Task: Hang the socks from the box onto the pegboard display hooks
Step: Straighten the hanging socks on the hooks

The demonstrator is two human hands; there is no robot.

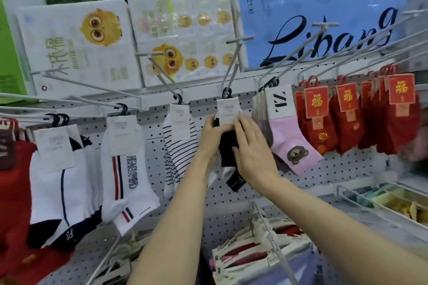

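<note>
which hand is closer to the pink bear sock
Right. The right hand lies on the black socks just left of the pink bear sock. The left hand holds the black socks' far side, farther away.

Counts: 2 hands (212, 133) (251, 146); 1 black sock pair (228, 146); 1 pink sock pair (289, 139) in front; 3 printed packs (76, 46) far, on top shelf.
</note>
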